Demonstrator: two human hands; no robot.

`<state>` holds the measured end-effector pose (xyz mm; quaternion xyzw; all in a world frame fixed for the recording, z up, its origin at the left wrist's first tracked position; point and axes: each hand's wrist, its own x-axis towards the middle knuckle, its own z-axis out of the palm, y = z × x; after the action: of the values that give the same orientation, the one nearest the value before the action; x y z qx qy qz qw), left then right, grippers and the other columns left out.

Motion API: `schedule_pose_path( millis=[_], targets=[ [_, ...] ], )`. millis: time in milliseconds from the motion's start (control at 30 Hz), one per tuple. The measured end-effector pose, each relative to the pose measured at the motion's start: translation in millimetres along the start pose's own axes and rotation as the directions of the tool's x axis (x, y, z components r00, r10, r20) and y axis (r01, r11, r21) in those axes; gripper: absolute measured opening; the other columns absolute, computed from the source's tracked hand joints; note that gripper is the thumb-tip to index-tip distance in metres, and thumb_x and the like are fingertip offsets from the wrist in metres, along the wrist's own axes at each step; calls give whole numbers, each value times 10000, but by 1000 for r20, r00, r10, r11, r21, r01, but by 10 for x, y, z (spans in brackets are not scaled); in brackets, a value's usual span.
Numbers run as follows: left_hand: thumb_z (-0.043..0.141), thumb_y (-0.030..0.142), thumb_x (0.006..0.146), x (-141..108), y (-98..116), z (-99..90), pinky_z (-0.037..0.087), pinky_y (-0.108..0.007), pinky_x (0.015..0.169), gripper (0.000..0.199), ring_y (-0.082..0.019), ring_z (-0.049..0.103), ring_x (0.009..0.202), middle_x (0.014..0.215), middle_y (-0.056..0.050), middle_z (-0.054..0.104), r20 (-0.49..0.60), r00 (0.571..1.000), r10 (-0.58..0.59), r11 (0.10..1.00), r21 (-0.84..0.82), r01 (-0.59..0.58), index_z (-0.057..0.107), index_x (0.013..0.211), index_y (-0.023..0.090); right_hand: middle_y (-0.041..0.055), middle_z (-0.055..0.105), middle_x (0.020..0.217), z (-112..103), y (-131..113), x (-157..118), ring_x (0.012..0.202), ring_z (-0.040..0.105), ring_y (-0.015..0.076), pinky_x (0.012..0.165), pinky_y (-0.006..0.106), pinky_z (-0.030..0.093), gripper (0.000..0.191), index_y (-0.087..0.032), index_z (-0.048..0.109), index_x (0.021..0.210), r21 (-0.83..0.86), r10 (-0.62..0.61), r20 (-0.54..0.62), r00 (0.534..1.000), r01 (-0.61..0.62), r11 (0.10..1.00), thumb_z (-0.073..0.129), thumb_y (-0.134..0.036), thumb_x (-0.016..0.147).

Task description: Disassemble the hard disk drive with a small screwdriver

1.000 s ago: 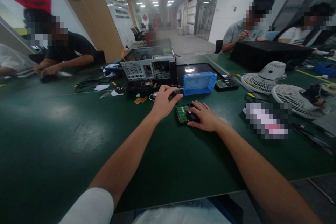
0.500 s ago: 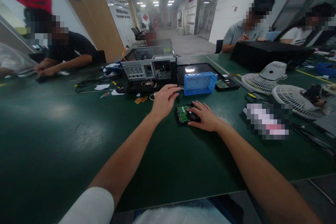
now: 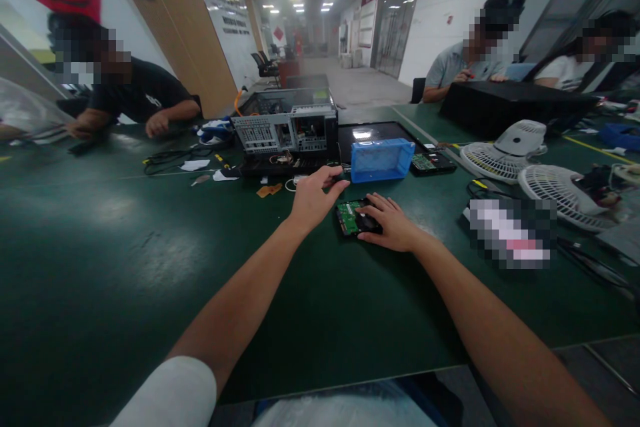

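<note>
A hard drive lies on the green table with its green circuit board facing up. My right hand holds it down from the right, thumb at the near edge and fingers over the far side, covering part of it. My left hand hovers just to the left of and beyond the drive. Its thumb and forefinger are curved with a gap between them, and I make out nothing held there. Beyond the drive, a blue plastic bin rests on its side, its opening turned toward me.
An opened computer case stands behind my left hand. Beside the bin lies another drive-like part with a circuit board. White fans and cables are on the right. Paper scraps lie leftward. Co-workers sit across the table on both sides.
My left hand's fingers have gone from nearly straight to curved, with thumb and forefinger farther apart. My right hand stays on the hard drive. The co-worker at left has moved one hand rightward.
</note>
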<state>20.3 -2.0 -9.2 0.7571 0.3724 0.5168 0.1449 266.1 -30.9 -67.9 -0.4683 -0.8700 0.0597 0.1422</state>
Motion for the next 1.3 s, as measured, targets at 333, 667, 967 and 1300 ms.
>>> schedule_pose_path(
  millis=[333,667,967,1300],
  targets=[
    [686,234,900,13,66,-1,614,-355,872,181,-187,687,980,1099,-52,683,-26,1000,16,1000,17,-16,698,1080,218,130,304,1631,2,-7,5,1515,218,383,1179,647,187,696,-302,521,1437,8,-2,-8,1000,3,1000,619,-661,849],
    [661,285,930,7,59,-28,566,-369,910,194,-214,664,1031,1139,-60,692,-17,998,67,988,139,-64,693,1114,233,152,307,1626,-5,-5,0,1513,227,385,1181,645,193,710,-282,521,1434,-6,-5,-2,1000,5,1000,600,-684,853],
    [554,171,972,18,77,-48,506,-385,1017,235,-220,645,1121,1190,-76,690,54,990,130,968,210,-139,654,1179,220,150,314,1624,-16,-22,2,1510,234,386,1186,638,183,716,-279,525,1435,0,5,3,1000,-5,1000,610,-676,846],
    [606,179,944,-3,-1,15,545,-392,979,148,-220,639,1116,1176,-97,659,-19,976,215,949,239,-205,638,1088,191,159,303,1627,-2,-10,5,1503,246,396,1176,642,201,711,-267,535,1427,4,2,-7,1000,-2,1000,623,-667,846]
  ],
)
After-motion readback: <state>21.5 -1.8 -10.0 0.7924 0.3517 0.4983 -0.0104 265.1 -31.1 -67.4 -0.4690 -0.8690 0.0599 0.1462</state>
